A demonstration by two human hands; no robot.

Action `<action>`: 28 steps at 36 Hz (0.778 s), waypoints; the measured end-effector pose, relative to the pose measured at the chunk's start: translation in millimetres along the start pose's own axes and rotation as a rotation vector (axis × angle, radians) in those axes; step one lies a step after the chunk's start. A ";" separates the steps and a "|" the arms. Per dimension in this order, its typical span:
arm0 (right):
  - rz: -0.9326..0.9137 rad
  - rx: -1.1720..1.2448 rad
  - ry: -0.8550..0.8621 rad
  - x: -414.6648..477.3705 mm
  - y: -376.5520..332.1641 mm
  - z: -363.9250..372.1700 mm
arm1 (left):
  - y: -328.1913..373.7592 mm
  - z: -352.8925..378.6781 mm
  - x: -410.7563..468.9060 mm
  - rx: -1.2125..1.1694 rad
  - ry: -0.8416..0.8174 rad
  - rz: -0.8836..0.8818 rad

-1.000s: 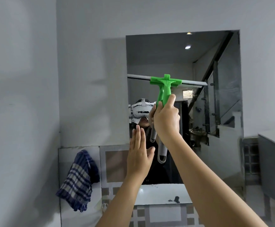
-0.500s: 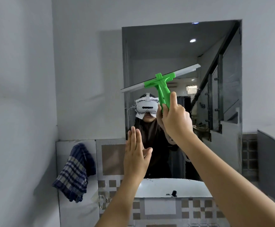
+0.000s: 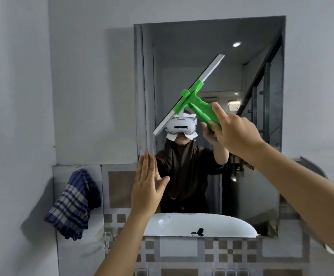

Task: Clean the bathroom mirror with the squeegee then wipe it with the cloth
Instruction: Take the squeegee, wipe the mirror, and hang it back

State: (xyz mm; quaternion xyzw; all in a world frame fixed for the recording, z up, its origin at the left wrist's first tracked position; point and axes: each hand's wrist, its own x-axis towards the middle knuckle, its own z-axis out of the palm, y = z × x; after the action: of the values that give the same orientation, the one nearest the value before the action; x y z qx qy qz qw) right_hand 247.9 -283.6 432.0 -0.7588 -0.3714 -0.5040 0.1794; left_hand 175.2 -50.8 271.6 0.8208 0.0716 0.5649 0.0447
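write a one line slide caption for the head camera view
Right hand holds the green squeegee tilted against the bathroom mirror; left hand open, checked cloth hanging unused.

The wall [image 3: 82, 86] carries everything here. The mirror [image 3: 182, 56] is mounted on it, directly ahead of both hands. A checked blue cloth [image 3: 72, 204] is hung on the tiled lower strip [image 3: 182, 253], below and left of the left hand [image 3: 146, 190]. The squeegee [image 3: 190, 96], gripped by the right hand [image 3: 235, 132], is laid diagonally on the glass.
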 end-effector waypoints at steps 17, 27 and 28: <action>-0.092 -0.015 0.002 -53.6 82.7 -12.2 | 12.0 -0.1 5.3 0.025 -0.046 -0.107; 0.044 0.086 0.005 -88.6 76.1 1.8 | 18.2 -2.2 6.7 0.059 -0.046 -0.116; 0.074 0.079 0.001 -91.8 74.6 4.4 | 16.7 -2.5 6.8 0.060 -0.049 -0.102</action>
State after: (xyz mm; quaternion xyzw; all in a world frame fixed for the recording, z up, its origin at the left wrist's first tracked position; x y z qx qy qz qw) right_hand 286.4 -365.1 355.3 -0.7640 -0.3626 -0.4826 0.2278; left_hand 176.4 -66.1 281.4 0.8307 0.1290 0.5391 0.0506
